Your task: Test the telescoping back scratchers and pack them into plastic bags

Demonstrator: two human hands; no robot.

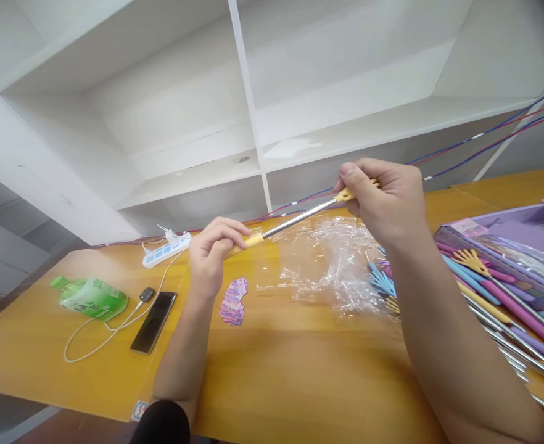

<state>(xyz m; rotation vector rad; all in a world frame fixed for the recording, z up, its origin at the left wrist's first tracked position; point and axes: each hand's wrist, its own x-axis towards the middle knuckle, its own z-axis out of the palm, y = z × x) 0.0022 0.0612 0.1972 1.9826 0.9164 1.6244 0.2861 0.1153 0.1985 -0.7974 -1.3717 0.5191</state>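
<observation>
A yellow telescopic back scratcher point(300, 217) with a silver metal rod is stretched between my two hands above the table. My left hand point(214, 253) is closed around its yellow handle. The fingers of my right hand point(383, 194) grip the other end, covering most of the small hand-shaped yellow head. Below lie crumpled clear plastic bags point(341, 265) and a small fanned pile of pink and purple cards point(234, 302). To the right of my right forearm, several more back scratchers point(498, 283) in yellow, blue, pink and purple are heaped.
A purple box point(457, 231) stands at the right edge. On the left are a green bottle point(94, 299) on its side, a black phone point(154, 322), a white cable and a power strip point(166, 250). White shelves point(184, 166) rise behind the wooden table point(300, 382), with red and blue wires running along them.
</observation>
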